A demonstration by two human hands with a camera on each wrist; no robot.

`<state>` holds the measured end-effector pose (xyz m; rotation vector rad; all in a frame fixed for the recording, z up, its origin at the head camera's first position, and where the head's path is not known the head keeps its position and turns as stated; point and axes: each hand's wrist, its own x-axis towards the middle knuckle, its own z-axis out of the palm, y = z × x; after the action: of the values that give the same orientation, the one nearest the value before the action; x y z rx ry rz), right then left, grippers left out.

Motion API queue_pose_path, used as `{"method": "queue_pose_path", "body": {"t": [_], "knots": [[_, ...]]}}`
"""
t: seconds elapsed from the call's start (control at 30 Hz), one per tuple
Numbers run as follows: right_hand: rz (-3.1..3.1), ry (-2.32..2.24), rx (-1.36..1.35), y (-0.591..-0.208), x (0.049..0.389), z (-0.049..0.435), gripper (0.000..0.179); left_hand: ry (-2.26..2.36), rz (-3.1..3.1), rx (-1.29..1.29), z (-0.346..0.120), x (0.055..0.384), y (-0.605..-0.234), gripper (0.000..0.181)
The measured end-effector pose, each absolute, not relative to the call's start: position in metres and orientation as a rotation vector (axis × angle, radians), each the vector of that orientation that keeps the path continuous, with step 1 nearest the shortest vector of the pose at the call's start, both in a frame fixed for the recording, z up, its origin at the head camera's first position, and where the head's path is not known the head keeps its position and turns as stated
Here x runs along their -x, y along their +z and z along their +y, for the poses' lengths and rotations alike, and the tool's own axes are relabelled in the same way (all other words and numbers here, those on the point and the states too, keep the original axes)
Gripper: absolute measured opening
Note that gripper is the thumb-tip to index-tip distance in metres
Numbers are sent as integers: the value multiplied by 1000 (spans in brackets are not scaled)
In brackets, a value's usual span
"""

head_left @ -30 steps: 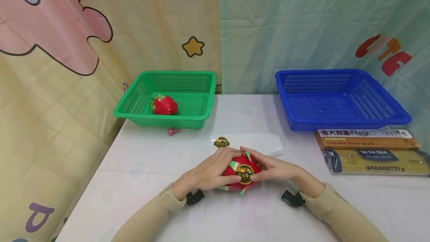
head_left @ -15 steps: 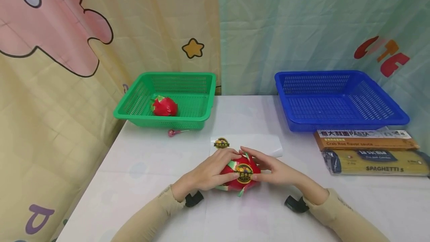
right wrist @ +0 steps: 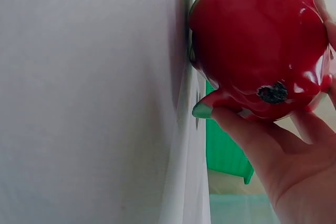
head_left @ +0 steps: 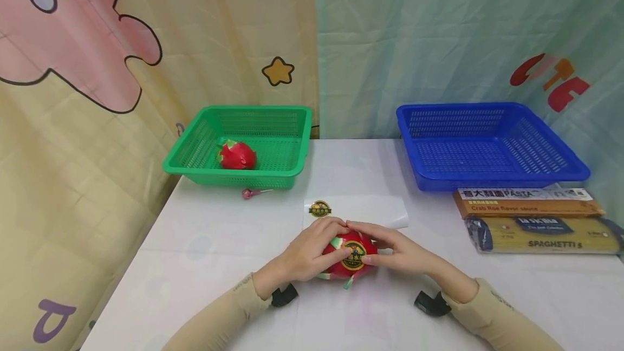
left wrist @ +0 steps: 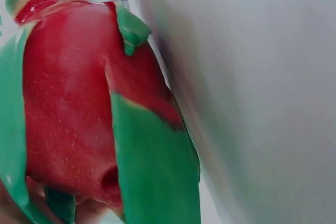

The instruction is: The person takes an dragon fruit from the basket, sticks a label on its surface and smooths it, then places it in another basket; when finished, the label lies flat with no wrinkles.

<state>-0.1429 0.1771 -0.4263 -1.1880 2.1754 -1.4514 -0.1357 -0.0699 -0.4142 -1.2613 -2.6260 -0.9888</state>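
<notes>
In the head view a red dragon fruit (head_left: 342, 270) with green-tipped scales lies on the table in front of the person. A round black and gold sticker (head_left: 353, 256) sits on its near side. The left hand (head_left: 309, 253) grips the fruit from the left, its thumb on the sticker. From the right, the right hand (head_left: 404, 249) holds it, thumb at the sticker's right edge; the fingers of both hands meet over the top. The left wrist view shows the fruit's green-scaled end (left wrist: 68, 93). A dark stem scar (right wrist: 273, 93) shows in the right wrist view.
Behind the hands lies a white sticker sheet (head_left: 363, 209) with one similar sticker (head_left: 319, 209). A green basket (head_left: 237, 172) holds another dragon fruit (head_left: 238, 156); a lollipop (head_left: 248, 194) lies before it. At right are a blue basket (head_left: 502, 183), a pasta box (head_left: 531, 207) and a spaghetti pack (head_left: 546, 236).
The right fingers have slid down and closer to the left fingers, covering the green scale tip on top. The left thumb has shifted slightly over the sticker. The fruit stays in place.
</notes>
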Motion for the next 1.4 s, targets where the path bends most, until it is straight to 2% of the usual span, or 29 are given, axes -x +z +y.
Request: {"method": "queue_pose_path", "body": {"t": [0.17, 0.23, 0.5, 0.67, 0.83, 1.0, 1.2, 1.4], "knots": [[2272, -1414, 1195, -429, 141, 176, 85, -1068, -2585, 1212, -68, 136, -418, 36], [2296, -1414, 1163, -430, 140, 175, 89, -1146, -2571, 1180, -66, 135, -418, 33], [2335, -1432, 1144, -426, 138, 175, 79, -1396, -2579, 952, -55, 127, -413, 23], [2352, -1420, 1227, -417, 137, 183, 78, -1307, -2580, 979, -49, 129, -405, 26], [2478, -1434, 1223, -394, 138, 205, 80, -1218, -2473, 1028, -45, 147, -376, 28], [2645, -1519, 1175, -360, 144, 241, 84, -1364, -2191, 900, -44, 181, -336, 20], [2853, -1607, 934, -323, 160, 286, 92, -1530, -1951, 768, -31, 215, -308, 13], [3066, -1519, 466, -312, 194, 328, 88, -1707, -2035, 812, 1, 242, -313, 13]]}}
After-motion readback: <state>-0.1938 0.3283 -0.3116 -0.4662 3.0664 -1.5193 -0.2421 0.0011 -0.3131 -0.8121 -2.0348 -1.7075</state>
